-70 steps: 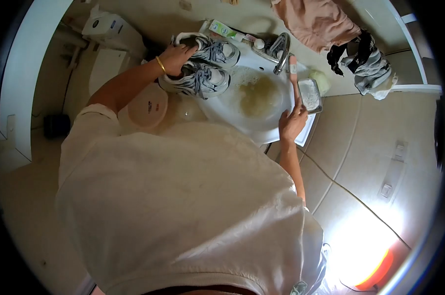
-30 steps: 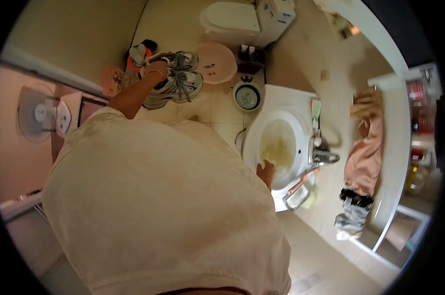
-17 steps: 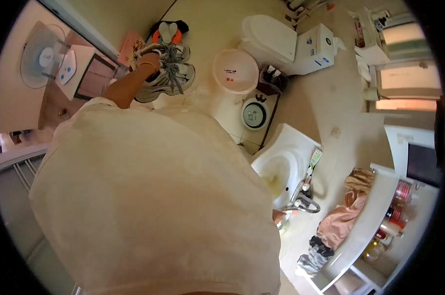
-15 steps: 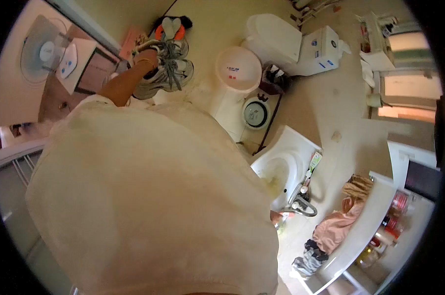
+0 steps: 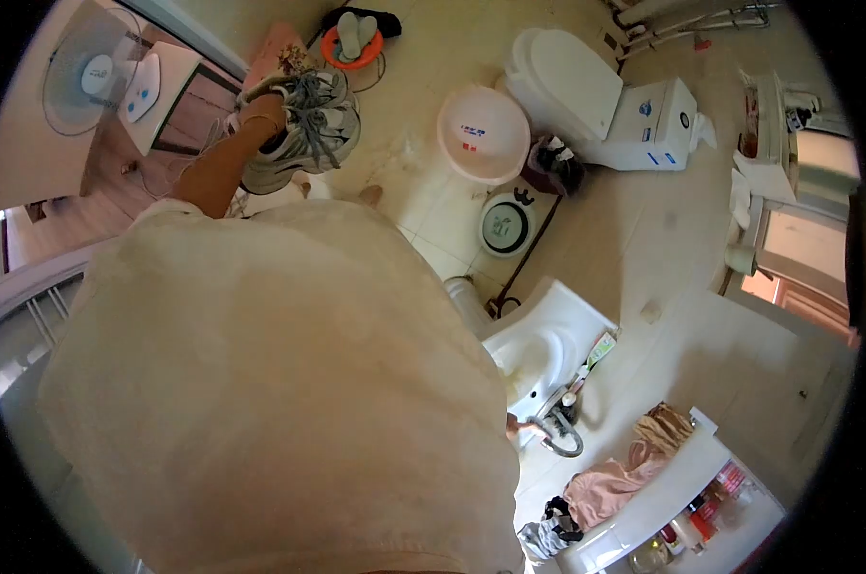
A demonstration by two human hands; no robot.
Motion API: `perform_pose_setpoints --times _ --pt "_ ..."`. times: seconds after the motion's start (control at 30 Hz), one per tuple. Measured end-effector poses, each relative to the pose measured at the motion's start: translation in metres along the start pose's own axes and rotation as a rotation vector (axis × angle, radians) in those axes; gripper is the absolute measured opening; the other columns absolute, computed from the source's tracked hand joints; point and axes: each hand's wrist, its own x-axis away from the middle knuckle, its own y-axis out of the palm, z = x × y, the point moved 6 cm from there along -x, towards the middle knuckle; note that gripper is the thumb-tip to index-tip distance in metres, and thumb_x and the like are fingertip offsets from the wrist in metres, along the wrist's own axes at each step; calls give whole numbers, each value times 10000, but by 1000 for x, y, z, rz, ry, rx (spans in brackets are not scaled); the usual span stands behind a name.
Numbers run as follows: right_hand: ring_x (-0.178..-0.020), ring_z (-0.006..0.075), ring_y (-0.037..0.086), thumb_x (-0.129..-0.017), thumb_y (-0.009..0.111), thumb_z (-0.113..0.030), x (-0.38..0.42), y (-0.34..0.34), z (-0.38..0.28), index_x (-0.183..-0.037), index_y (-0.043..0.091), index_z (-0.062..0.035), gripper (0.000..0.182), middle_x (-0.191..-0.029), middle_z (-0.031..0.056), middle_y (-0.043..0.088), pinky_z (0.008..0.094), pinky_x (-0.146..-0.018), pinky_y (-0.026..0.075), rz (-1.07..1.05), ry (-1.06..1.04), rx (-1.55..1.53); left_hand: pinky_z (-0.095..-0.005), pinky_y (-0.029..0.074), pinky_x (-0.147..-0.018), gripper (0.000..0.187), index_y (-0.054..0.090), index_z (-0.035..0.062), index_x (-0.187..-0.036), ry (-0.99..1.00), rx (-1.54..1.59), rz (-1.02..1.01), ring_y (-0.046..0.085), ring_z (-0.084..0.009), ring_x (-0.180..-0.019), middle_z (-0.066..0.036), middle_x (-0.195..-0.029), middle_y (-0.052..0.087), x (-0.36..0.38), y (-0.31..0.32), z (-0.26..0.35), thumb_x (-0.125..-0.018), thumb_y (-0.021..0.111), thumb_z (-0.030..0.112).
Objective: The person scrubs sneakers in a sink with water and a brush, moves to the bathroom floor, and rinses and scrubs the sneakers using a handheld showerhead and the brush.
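Note:
My left hand (image 5: 266, 120), at the upper left, is closed on a pair of grey sneakers (image 5: 309, 134) with dark laces, held side by side above the floor. At the right edge of my light shirt, a small part of my right hand (image 5: 521, 427) shows beside the curved metal faucet (image 5: 569, 442) of the white sink (image 5: 548, 335). The shirt hides most of that hand, so what it holds cannot be made out. A toothpaste tube (image 5: 600, 350) lies on the sink's edge.
Beyond the sink are a round scale (image 5: 505, 226), a pink basin (image 5: 483, 134), a bin (image 5: 557, 165) and a white toilet (image 5: 562, 86). Slippers (image 5: 356, 36) lie in an orange basin at the top. Clothes (image 5: 610, 488) hang over a white shelf at the lower right. A fan (image 5: 96, 75) stands left.
The view has shifted, showing more floor around the orange basin. The sneakers stay in my left hand and now appear apart from the slippers. My right hand remains near the faucet.

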Motion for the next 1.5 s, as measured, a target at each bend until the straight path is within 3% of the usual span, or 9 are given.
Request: perform_pose_setpoints --times 0.27,0.3,0.47,1.1,1.17,1.23,1.4,1.47,1.5 --pt "-620 183 445 -764 522 -265 -27 13 -81 -1135 357 -64 452 -734 63 456 312 -519 367 -36 13 -39 -404 443 -764 305 499 150 -1094 127 108 226 493 -264 -1003 -76 -1136 483 -75 1 26 -791 469 167" --pt "-614 181 444 -767 520 -262 -30 16 -91 -1131 361 -63 445 -728 62 454 310 -516 365 -41 9 -44 -401 440 -777 295 505 147 -1081 57 39 24 494 -265 -999 -63 -1131 488 -69 -15 36 -788 471 172" --pt "-585 172 434 -777 510 -249 -54 30 -136 -1110 376 -56 408 -695 56 447 304 -499 358 -57 19 -73 -395 458 -719 240 535 128 -1007 197 90 177 531 -258 -926 -70 -1038 538 -100 -44 77 -778 492 181" --pt "-473 140 397 -817 471 -199 -250 40 -297 -1032 436 -28 277 -570 32 418 280 -434 331 -162 106 -187 -359 424 -803 259 540 76 -1011 121 111 275 493 -271 -984 -113 -1076 513 -208 -254 194 -758 496 107" --pt "-461 136 393 -821 467 -194 -280 24 -344 -1024 442 -25 265 -556 29 415 277 -428 328 -153 82 -175 -360 427 -796 228 547 54 -974 101 120 295 507 -279 -950 -127 -1026 534 -219 -276 194 -758 497 105" --pt "-460 118 384 -831 456 -181 -281 -35 -458 -945 451 -18 198 -556 20 406 260 -418 322 -91 -386 -424 -367 434 -779 212 549 51 -957 27 90 232 518 -281 -928 -128 -1006 540 -233 -296 197 -762 498 112" --pt "-468 66 392 -839 374 -134 -315 -148 -640 -936 450 -38 157 -558 -5 404 191 -386 294 -126 -325 -1244 -383 452 -730 197 550 65 -948 62 72 298 539 -279 -889 -122 -979 552 -330 -311 202 -771 498 134" --pt "-522 94 407 -841 434 -161 -326 -190 -695 -869 445 -34 131 -618 5 416 243 -441 348 74 -649 -1162 -386 457 -721 200 550 79 -956 3 80 269 543 -273 -888 -111 -982 555 -366 -328 212 -774 500 145" --pt "-520 93 418 -815 440 -137 -320 -204 -720 -833 431 -38 101 -613 6 410 237 -457 364 153 -588 -1162 -380 457 -723 202 551 83 -959 -9 64 227 544 -271 -889 -107 -984 556 -380 -334 217 -774 503 150"
